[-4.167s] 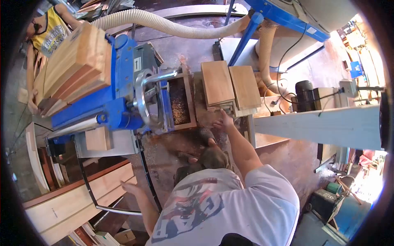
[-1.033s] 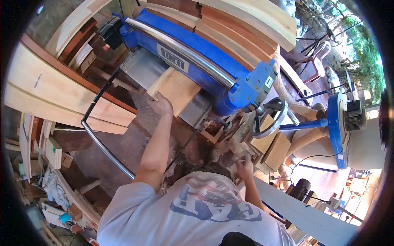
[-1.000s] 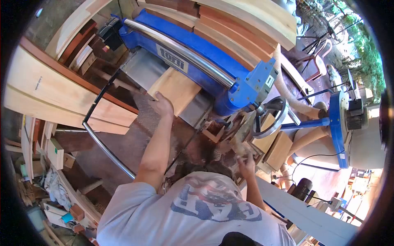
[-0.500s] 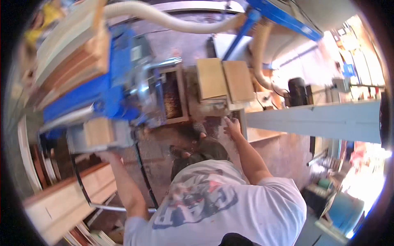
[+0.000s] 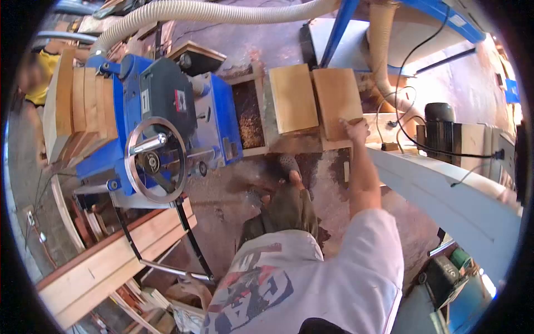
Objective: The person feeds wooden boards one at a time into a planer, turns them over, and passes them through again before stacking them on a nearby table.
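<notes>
My right hand is closed on the near right corner of a flat wooden board, which lies on the right one of two side-by-side stacks. A paler board tops the left stack. My left hand hangs low beside the black metal frame, its fingers too small and unclear to read. To the left of the stacks stands a blue machine with a large metal handwheel.
Stacked wood sits at the machine's far left, near a person in yellow. A ribbed hose crosses the top. A long pale beam and a motor are on the right. Long planks lie lower left.
My right hand has moved right and up onto the right board. My left hand has dropped down from beside the machine's table. The view has shifted, showing the handwheel sharply.
</notes>
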A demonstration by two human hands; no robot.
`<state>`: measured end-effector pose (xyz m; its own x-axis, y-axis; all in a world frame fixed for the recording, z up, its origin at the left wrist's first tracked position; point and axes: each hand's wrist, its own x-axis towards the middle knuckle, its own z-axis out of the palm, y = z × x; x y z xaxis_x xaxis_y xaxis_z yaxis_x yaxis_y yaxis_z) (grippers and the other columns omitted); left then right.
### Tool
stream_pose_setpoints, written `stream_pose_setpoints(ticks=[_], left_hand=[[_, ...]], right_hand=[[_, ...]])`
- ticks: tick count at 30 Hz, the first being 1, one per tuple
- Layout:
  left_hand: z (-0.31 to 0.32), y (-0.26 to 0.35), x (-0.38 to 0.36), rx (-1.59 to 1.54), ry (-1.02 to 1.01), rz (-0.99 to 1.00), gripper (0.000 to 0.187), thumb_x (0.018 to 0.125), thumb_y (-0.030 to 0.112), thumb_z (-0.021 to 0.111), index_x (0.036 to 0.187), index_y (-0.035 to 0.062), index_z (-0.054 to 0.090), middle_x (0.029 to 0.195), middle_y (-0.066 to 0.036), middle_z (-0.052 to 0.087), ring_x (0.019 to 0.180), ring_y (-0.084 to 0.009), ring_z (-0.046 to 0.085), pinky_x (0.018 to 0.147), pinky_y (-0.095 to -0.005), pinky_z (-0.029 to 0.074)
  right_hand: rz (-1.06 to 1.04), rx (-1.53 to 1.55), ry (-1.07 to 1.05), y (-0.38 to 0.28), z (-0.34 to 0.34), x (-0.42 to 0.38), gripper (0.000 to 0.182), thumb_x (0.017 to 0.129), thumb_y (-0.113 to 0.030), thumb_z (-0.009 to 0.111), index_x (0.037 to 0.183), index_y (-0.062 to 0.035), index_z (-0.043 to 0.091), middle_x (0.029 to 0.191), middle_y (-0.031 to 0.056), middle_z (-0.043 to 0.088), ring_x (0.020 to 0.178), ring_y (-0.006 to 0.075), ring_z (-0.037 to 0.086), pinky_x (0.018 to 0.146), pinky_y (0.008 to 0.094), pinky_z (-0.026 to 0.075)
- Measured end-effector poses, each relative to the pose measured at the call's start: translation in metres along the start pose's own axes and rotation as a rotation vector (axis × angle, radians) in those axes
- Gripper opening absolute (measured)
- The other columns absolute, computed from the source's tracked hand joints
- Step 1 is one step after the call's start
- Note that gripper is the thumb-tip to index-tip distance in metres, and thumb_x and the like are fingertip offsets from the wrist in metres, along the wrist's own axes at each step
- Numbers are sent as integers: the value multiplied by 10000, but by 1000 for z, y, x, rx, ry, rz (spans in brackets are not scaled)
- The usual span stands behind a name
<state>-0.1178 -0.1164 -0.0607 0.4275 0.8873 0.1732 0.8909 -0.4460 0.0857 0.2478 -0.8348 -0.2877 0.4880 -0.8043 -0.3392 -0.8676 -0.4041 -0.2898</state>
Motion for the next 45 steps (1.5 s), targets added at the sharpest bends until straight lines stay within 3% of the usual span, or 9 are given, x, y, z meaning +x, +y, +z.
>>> stream_pose_setpoints(ticks=[8, 14, 24, 32, 35, 38, 41, 43, 45], left_hand=[[7, 12, -53, 34, -135, 193, 752, 886, 461, 629, 1409, -19, 382, 1389, -321, 300, 1284, -485, 327, 1054, -549, 316], [-8, 73, -60, -10, -178, 209, 764, 881, 436, 665, 1408, -32, 371, 1417, -305, 293, 1317, -466, 308, 1078, -530, 298], [-6, 101, -62, -494, -154, 322, 484, 930, 224, 648, 1283, -68, 494, 1302, -214, 491, 1181, -309, 509, 974, -417, 439], [-79, 244, -81, -1119, -1082, 424, 470, 936, 131, 618, 1350, -32, 466, 1319, -131, 567, 1189, -222, 558, 1024, -350, 433], [-91, 236, -58, -1243, -1306, 549, 631, 882, 209, 690, 1413, -1, 421, 1376, -132, 529, 1252, -256, 523, 1055, -375, 405], [-103, 196, -29, -1218, -1219, 767, 684, 936, 354, 627, 1454, 2, 353, 1445, -144, 456, 1305, -264, 475, 1091, -408, 368], [-100, 145, -24, -1520, -1153, 574, 917, 813, 533, 732, 1458, 2, 356, 1414, -120, 487, 1307, -291, 464, 1080, -421, 365], [-88, 99, -23, -1571, -1163, 274, 950, 849, 675, 576, 1469, 0, 327, 1456, -122, 436, 1330, -282, 432, 1092, -420, 346], [-52, 64, -28, -1863, -978, -85, 916, 886, 696, 478, 1465, 3, 326, 1450, -130, 438, 1318, -280, 445, 1075, -422, 368]], right_hand=[[46, 83, -107, 30, 12, -35, 967, 589, -425, 899, 1318, 35, 460, 1255, 258, 559, 1197, 414, 518, 1026, 439, 435], [135, 758, -253, 121, 103, -24, 710, 655, -390, 881, 1149, 48, 620, 1068, 164, 677, 989, 287, 655, 870, 368, 513], [285, 1114, -629, 39, -35, -99, 499, 814, -390, 761, 1140, -44, 610, 902, 81, 663, 732, 212, 629, 604, 351, 496], [691, 1256, -1345, 50, -119, -280, 515, 906, -547, 564, 1183, -113, 548, 900, 112, 598, 687, 225, 586, 514, 340, 483], [451, 1036, -1555, 23, -139, -349, 687, 853, -656, 531, 1144, -35, 565, 707, 132, 556, 500, 249, 519, 416, 354, 393], [68, 746, -1874, -5, -132, -366, 765, 779, -479, 708, 1302, 31, 477, 940, 184, 646, 686, 264, 651, 561, 366, 538], [-186, 597, -1877, -80, -143, -444, 763, 775, -378, 754, 1321, 66, 462, 1143, 171, 644, 948, 242, 669, 794, 339, 558], [-312, 463, -1806, -108, -126, -498, 706, 814, -304, 750, 1339, 66, 458, 1269, 160, 595, 1158, 210, 579, 971, 343, 473], [-303, 470, -1791, -130, -97, -567, 542, 869, -294, 715, 1252, 53, 549, 1136, 104, 641, 1007, 179, 611, 864, 328, 497]])
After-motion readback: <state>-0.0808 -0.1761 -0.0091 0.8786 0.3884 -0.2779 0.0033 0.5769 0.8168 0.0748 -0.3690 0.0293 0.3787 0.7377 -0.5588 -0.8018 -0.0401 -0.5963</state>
